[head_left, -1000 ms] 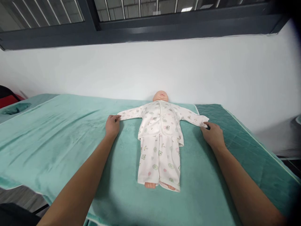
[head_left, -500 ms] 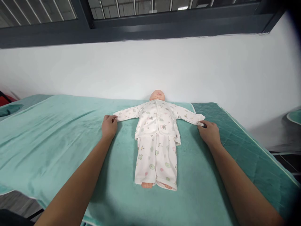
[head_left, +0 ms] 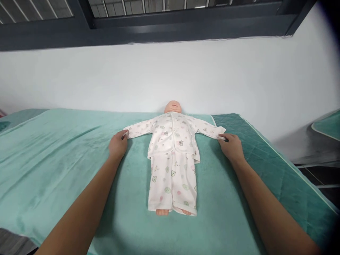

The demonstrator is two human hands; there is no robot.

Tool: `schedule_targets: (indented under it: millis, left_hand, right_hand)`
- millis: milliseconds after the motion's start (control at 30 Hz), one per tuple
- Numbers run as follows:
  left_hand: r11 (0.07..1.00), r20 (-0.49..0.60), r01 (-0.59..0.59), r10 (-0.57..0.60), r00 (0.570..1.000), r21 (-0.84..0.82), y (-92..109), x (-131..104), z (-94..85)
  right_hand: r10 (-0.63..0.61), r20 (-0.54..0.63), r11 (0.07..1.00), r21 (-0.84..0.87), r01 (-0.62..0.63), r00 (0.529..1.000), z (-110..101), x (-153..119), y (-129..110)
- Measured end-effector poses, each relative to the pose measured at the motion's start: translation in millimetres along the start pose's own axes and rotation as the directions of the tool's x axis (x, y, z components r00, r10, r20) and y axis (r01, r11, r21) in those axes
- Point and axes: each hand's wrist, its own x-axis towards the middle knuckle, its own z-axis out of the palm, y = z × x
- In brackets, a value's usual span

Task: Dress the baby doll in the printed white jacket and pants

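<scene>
A baby doll (head_left: 173, 106) lies on its back with its head by the wall. It wears a white patterned jacket (head_left: 174, 134) with the sleeves spread out and matching trousers (head_left: 172, 180); its toes show at the trouser hems. My left hand (head_left: 118, 143) pinches the cuff of the sleeve on the left. At the other side, my right hand (head_left: 231, 145) has its fingers closed on the cuff of the sleeve on the right. No doll hands show at the cuffs.
Under the doll is a light green sheet (head_left: 66, 159), with a darker quilted cover (head_left: 273, 173) at the right. Behind stands a white wall (head_left: 148, 78) below a dark window frame (head_left: 164, 30). Another green-covered surface (head_left: 329, 125) juts in at the right edge.
The whole view has shifted a little, so doll and hands appear slightly farther left. Both hands stay at the cuffs, and the doll's pose looks the same.
</scene>
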Motion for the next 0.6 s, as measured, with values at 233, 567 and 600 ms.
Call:
schedule_targets:
  millis: [233, 567, 600]
  left_hand:
    - [0.996, 0.017, 0.089, -0.090, 0.996, 0.007, 2, 4, -0.6]
    - [0.994, 0.014, -0.092, 0.092, 0.996, -0.056, -7, 10, 4.5]
    - [0.989, -0.009, -0.126, 0.126, 0.992, -0.071, -7, 11, 4.4]
  right_hand:
    - [0.010, 0.024, 0.999, 0.032, -0.011, 1.000, 0, 7, -1]
    - [0.068, 0.168, 0.997, 0.012, -0.071, 0.983, -10, 25, -2]
    - [0.073, 0.185, 0.997, 0.018, -0.077, 0.980, -12, 27, -3]
